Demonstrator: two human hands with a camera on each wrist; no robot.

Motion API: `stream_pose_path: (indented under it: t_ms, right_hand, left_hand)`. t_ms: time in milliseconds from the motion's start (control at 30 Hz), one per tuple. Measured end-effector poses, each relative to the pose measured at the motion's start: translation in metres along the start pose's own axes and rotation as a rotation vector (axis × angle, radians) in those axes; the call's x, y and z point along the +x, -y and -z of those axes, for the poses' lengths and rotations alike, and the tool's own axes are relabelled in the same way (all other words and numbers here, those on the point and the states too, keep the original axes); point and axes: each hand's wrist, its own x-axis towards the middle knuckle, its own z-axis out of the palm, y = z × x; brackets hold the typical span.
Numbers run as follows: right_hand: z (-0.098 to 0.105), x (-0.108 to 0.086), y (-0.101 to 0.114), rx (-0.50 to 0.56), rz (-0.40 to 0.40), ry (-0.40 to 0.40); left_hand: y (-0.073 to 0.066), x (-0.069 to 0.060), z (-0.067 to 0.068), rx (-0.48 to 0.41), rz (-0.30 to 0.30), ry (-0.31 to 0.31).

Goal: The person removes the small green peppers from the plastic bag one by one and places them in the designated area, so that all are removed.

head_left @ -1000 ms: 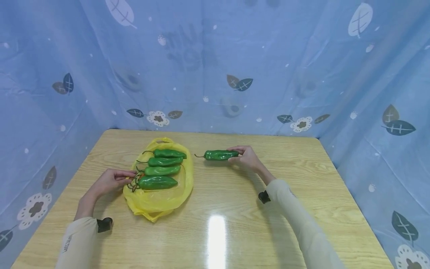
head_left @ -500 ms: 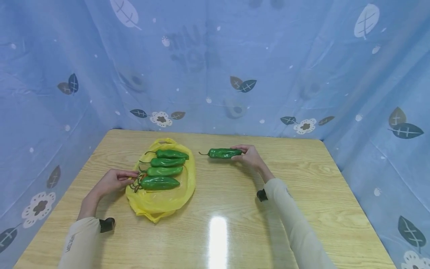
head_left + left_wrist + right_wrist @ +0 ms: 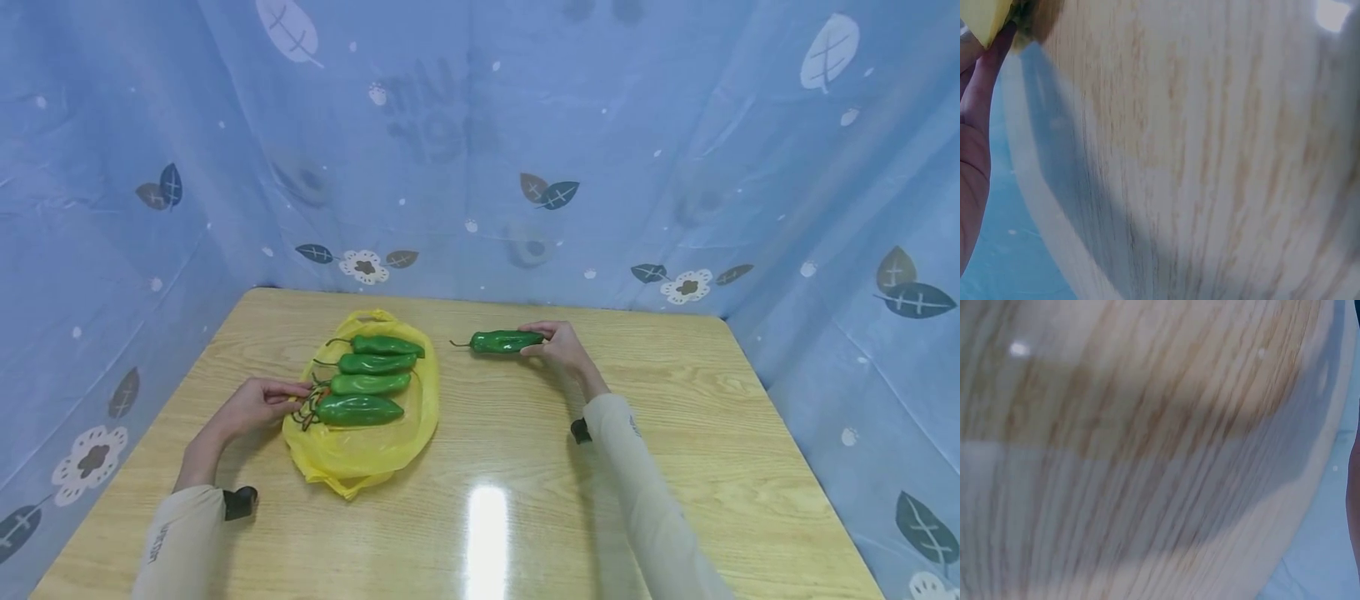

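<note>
At left, the bag (image 3: 367,452) is being pinched, ideally steadily, by the left hand (image 3: 258,407); at right, a pepper (image 3: 500,341) by the right hand (image 3: 561,348).

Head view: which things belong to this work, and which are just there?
Likely in the work:
long green pepper in right hand
four long green peppers
yellow plastic bag beneath them

Likely just there:
wood-grain table
blue leaf-print curtain

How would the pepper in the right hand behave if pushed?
The held pepper may slip, its skin being glossy; its long, rounded body would probably roll sideways if loose; and its thin stem looks apt to bend or snap.
</note>
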Motion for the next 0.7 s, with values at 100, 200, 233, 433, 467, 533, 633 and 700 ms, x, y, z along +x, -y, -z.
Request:
stream_pose_path:
  t_ms: [100,200,233,433,467,533,633,700]
  right_hand:
    - [-0.001,0.002,0.0,-0.005,0.001,-0.003]
    - [-0.003,0.005,0.0,0.021,0.001,0.011]
    - [-0.003,0.006,0.0,0.033,0.001,0.017]
    - [-0.005,0.013,-0.006,0.051,-0.011,0.045]
    - [-0.005,0.014,-0.006,0.053,-0.011,0.053]
    - [-0.006,0.015,-0.009,0.047,-0.01,0.067]
    - [-0.006,0.017,-0.011,0.053,-0.019,0.081]
    - [-0.004,0.017,-0.013,0.037,-0.017,0.083]
  left_hand:
    - [0.0,0.0,0.0,-0.001,-0.002,0.0]
    - [0.0,-0.001,0.0,0.008,0.0,-0.004]
    - [-0.001,0.0,0.0,0.014,0.001,-0.004]
    - [-0.003,0.001,0.001,0.042,0.01,-0.001]
    - [-0.004,0.0,0.001,0.04,0.011,0.0]
    - [-0.003,0.0,0.001,0.031,0.012,0.005]
    - [-0.002,0.0,0.0,0.013,0.012,0.003]
    - [-0.001,0.001,0.0,0.004,0.008,0.004]
